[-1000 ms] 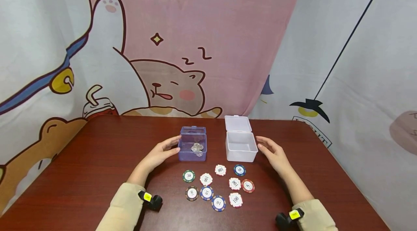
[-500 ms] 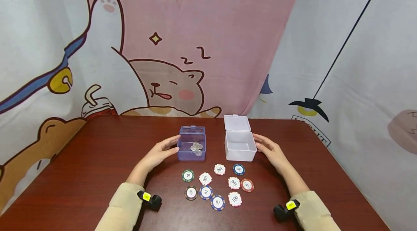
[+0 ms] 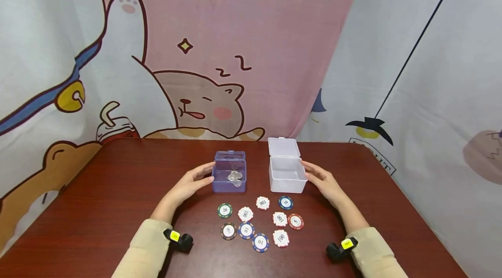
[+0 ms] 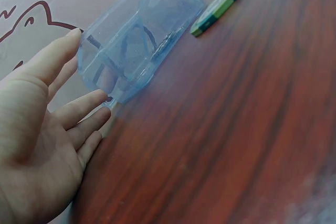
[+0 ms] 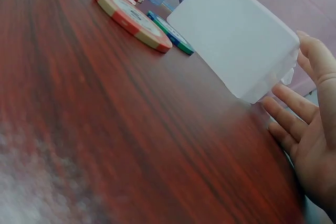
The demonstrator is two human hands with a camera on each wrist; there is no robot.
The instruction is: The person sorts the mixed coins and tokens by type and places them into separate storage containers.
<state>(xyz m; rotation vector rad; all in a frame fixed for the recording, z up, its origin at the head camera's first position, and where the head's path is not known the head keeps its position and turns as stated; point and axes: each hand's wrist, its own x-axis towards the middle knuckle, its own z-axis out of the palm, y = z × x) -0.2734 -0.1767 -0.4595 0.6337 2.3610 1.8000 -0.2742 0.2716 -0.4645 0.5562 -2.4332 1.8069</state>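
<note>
In the head view, my left hand point(image 3: 187, 185) is beside a clear blue plastic box point(image 3: 219, 187), its relaxed fingers and thumb at the left wall. Several silver coins point(image 3: 235, 176) lie inside this box, and its lid point(image 3: 230, 155) is up. To the right stands a white plastic box point(image 3: 287, 186) with its lid point(image 3: 284, 147) tipped back and nothing visible inside. My right hand point(image 3: 326, 185) has its fingertips right at that box's right wall. Both wrist views show loosely extended fingers: the left hand point(image 4: 47, 135) by the blue box point(image 4: 142, 35), the right hand point(image 5: 310, 135) by the white box point(image 5: 236, 40).
Several poker chips lie spread in front of the boxes, among them a green chip point(image 3: 225, 210), a red chip point(image 3: 296, 221), a blue chip point(image 3: 260, 242) and a white chip point(image 3: 280, 238). A brown wooden table point(image 3: 129, 182) carries everything. A cartoon-printed cloth point(image 3: 274, 51) hangs behind.
My right hand has moved left, closing the small gap to the white box's right wall. The left hand stays by the blue box. The whole view has shifted slightly.
</note>
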